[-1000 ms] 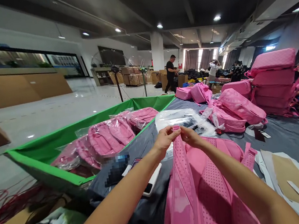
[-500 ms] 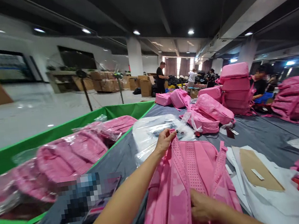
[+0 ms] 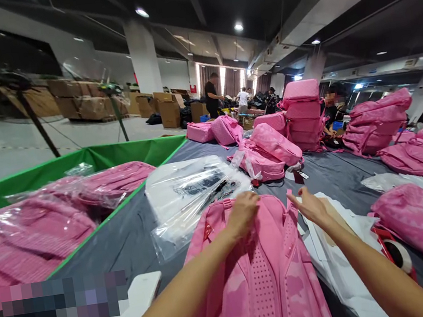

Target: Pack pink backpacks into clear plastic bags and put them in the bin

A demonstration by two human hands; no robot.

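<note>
A pink backpack (image 3: 262,282) in a camouflage pattern lies in front of me, its dotted back panel and shoulder straps facing up. My left hand (image 3: 245,214) is closed at its top, over the upper end of the left shoulder strap; the fingertips are partly hidden. At the other side, my right hand (image 3: 309,206) pinches the upper end of the right shoulder strap (image 3: 290,226) between thumb and finger. Just beyond the backpack lies a clear plastic bag (image 3: 184,188) with dark print. White paper sheets (image 3: 342,266) lie under and beside my right forearm.
To the left, a green-walled bin (image 3: 132,151) holds plastic-wrapped pink backpacks (image 3: 28,226). More pink bags (image 3: 262,156) and a tall stack (image 3: 304,116) stand farther back on the grey-covered table (image 3: 117,245). A red-and-white tape roll (image 3: 400,252) sits at right. People work behind.
My right hand has moved from the middle of the back panel up to the right strap's end. My left hand now sits lower, against the backpack's top. The view has turned right.
</note>
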